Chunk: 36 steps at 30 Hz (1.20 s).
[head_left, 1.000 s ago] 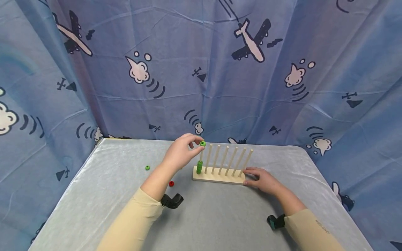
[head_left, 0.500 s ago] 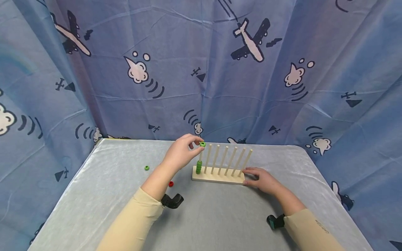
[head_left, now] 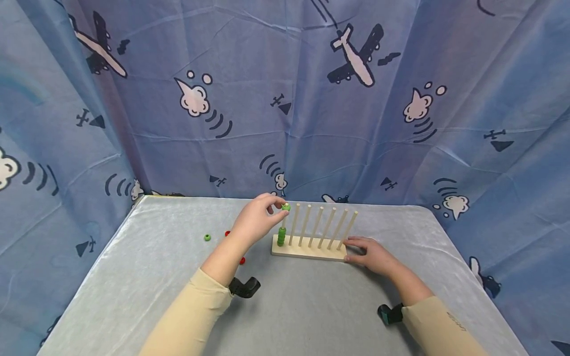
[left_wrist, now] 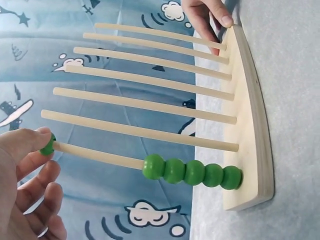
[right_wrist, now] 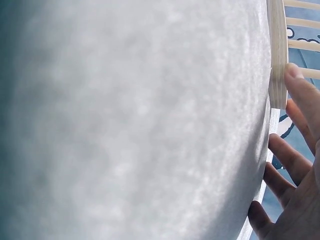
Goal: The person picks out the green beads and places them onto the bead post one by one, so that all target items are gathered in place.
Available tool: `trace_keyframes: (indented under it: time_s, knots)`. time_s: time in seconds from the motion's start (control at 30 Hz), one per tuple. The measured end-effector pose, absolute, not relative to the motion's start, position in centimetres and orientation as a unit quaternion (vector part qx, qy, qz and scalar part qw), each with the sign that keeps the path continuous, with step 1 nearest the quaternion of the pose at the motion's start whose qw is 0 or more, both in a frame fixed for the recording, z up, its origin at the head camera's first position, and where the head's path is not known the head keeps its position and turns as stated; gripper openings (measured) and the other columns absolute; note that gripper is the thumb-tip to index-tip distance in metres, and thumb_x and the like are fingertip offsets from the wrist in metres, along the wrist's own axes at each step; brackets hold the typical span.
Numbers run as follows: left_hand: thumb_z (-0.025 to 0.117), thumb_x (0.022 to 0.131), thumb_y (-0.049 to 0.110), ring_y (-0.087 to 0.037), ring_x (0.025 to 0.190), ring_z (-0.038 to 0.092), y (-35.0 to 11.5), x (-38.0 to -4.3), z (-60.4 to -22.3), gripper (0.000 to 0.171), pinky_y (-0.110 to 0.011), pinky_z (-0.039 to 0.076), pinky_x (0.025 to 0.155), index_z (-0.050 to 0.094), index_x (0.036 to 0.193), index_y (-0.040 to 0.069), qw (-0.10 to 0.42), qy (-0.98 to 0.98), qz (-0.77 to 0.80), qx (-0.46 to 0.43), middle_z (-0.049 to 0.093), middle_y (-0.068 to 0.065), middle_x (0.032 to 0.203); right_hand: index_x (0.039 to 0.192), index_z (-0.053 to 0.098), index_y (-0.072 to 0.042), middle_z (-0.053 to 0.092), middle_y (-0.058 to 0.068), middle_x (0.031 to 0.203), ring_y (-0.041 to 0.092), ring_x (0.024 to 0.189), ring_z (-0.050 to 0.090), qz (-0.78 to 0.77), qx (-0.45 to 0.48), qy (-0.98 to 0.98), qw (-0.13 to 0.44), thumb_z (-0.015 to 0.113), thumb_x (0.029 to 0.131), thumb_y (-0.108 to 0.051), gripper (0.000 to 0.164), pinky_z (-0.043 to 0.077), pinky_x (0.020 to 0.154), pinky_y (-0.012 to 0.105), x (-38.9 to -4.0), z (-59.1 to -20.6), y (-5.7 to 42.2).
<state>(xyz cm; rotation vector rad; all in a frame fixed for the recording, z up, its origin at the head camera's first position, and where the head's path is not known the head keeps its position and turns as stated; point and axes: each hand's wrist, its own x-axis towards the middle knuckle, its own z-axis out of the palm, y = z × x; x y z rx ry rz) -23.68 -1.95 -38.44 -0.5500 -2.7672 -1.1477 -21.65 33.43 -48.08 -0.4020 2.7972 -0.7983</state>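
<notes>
A wooden bead rack (head_left: 307,253) with several upright pegs stands on the table. My left hand (head_left: 256,220) pinches a green bead (left_wrist: 48,145) between thumb and forefinger at the top of the leftmost peg. In the head view the peg's tip shows just above that bead. Lower on the same peg, several green beads (left_wrist: 194,172) sit stacked down to the base; the other pegs carry none. At the rack's right end, my right hand (head_left: 374,254) holds the base, its thumb on the near edge and forefinger behind, as the right wrist view also shows.
Left of the rack on the pale tablecloth (head_left: 147,277) lie a loose green bead (head_left: 207,237) and two red beads, one (head_left: 227,233) beside the left wrist and one (head_left: 242,260) nearer, both partly covered by the arm. A blue patterned curtain (head_left: 249,163) hangs behind the table.
My left hand has come down slightly with the green bead, and the peg's tip now shows above it. A red bead has come into sight beside the wrist. The right hand stays put.
</notes>
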Motion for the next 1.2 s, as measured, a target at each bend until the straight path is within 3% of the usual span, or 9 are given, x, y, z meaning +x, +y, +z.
trace_keyframes:
  time_s: [0.37, 0.83, 1.2]
  knots:
    - [0.069, 0.094, 0.035, -0.013, 0.090, 0.054, -2.1, -23.8, -39.5, 0.025, -0.032, 0.046, 0.071, 0.072, 0.116, 0.022, 0.039, -0.907, -0.379, -0.180, 0.062, 0.007, 0.106, 0.135, 0.061, -0.007, 0.048, 0.024, 0.144, 0.049, 0.136, 0.037, -0.266, -0.143, 0.948, 0.096, 0.073, 0.089, -0.041, 0.058, 0.029, 0.107, 0.065, -21.7, -48.2, 33.4]
    - [0.069, 0.094, 0.033, -0.015, 0.091, 0.055, -2.1, -24.0, -41.6, 0.025, -0.034, 0.047, 0.074, 0.072, 0.115, 0.020, 0.018, -0.905, -0.382, -0.184, 0.066, 0.000, 0.109, 0.135, 0.061, -0.006, 0.048, 0.024, 0.144, 0.049, 0.135, 0.037, -0.269, -0.138, 0.948, 0.098, 0.073, 0.089, -0.039, 0.058, 0.029, 0.107, 0.064, -21.5, -48.3, 33.6]
    - [0.072, 0.092, 0.033, -0.014, 0.088, 0.056, -2.5, -24.1, -43.6, 0.025, -0.033, 0.046, 0.073, 0.073, 0.113, 0.021, 0.014, -0.915, -0.363, -0.177, 0.065, 0.004, 0.104, 0.136, 0.061, -0.006, 0.047, 0.024, 0.145, 0.048, 0.136, 0.037, -0.275, -0.140, 0.946, 0.096, 0.073, 0.089, -0.040, 0.059, 0.029, 0.108, 0.062, -21.6, -48.2, 33.3]
